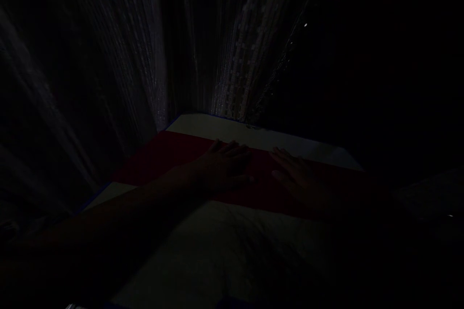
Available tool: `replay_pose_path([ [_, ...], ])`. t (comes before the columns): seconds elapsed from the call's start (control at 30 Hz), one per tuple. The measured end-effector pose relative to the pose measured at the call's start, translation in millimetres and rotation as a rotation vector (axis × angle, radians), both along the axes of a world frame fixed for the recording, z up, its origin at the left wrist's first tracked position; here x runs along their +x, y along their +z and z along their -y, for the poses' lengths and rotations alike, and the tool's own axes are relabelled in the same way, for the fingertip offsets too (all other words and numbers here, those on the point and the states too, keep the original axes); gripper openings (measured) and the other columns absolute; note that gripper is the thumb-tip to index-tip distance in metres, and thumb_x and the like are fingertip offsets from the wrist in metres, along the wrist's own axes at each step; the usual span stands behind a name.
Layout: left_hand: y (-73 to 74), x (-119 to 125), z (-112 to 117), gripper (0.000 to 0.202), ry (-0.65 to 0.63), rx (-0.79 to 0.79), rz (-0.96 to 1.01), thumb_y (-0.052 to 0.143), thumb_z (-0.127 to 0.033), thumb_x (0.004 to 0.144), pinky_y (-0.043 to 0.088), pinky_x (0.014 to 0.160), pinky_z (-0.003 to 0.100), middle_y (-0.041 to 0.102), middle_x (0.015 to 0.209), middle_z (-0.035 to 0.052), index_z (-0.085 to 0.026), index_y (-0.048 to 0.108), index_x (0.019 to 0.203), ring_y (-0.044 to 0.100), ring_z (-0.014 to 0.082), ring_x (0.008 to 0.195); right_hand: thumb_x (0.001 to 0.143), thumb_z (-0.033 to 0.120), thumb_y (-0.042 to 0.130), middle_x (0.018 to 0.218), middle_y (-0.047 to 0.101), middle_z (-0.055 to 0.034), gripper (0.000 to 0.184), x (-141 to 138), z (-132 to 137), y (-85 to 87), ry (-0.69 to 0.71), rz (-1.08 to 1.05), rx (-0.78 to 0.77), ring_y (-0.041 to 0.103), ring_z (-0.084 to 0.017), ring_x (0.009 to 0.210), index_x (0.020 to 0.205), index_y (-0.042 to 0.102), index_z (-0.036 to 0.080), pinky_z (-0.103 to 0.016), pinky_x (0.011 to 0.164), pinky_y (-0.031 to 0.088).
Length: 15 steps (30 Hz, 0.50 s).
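Observation:
A dark red strip of what looks like cloth [159,154] runs across a pale, flat surface [181,251] with blue edges. My left hand [226,166] lies flat on the red strip, palm down, fingers spread. To its right, my right hand [299,178] also rests on the strip, with its fingers stretched out and pointing toward the far left. Neither hand grips anything. The picture is very dark, and my right forearm is lost in shadow.
Strands of a string curtain [239,58] hang behind the far edge of the surface, and more hanging strands [134,48] are at the left. A pale band [224,125] of the surface shows beyond the red strip. The right side is nearly black.

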<state>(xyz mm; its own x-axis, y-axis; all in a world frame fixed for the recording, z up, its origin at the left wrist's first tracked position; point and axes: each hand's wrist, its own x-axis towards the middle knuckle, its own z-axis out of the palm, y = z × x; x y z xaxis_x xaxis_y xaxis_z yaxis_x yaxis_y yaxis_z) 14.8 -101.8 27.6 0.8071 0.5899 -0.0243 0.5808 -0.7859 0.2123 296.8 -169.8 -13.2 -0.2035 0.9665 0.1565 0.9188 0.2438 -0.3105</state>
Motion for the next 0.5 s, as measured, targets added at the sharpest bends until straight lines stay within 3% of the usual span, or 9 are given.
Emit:
replay_pose_path([
  [0.17, -2.5, -0.8, -0.6, 0.095, -0.017, 0.006, 0.048, 0.034, -0.085, 0.099, 0.003, 0.130, 0.070, 0.014, 0.178, 0.0095, -0.023, 0.027, 0.170, 0.008, 0.0380, 0.166, 0.105, 0.066, 0.033, 0.177, 0.024, -0.0071, 0.071, -2.2, 1.7, 2.3, 0.016, -0.002, 0.011, 0.017, -0.028, 0.166, 0.167, 0.034, 0.030, -0.064, 0.134, 0.013],
  [0.33, 2.5, -0.2, 2.8, 0.090, -0.008, -0.010, 0.019, 0.039, -0.082, 0.100, 0.003, 0.130, 0.069, 0.014, 0.178, 0.0105, -0.026, 0.028, 0.170, 0.007, 0.0380, 0.166, 0.106, 0.065, 0.033, 0.176, 0.028, -0.0058, 0.067, -4.5, 3.3, 4.0, 0.008, 0.012, -0.018, 0.017, -0.028, 0.166, 0.165, 0.038, 0.032, -0.065, 0.134, 0.011],
  [0.5, 2.2, -0.7, 2.3, 0.093, -0.017, -0.010, 0.027, 0.039, -0.084, 0.099, 0.003, 0.129, 0.070, 0.014, 0.178, 0.0115, -0.026, 0.027, 0.171, 0.008, 0.0393, 0.165, 0.105, 0.067, 0.033, 0.177, 0.024, -0.0087, 0.074, -7.2, 3.8, 5.7, -0.014, -0.002, 0.023, 0.015, -0.029, 0.166, 0.167, 0.034, 0.027, -0.067, 0.134, 0.009],
])
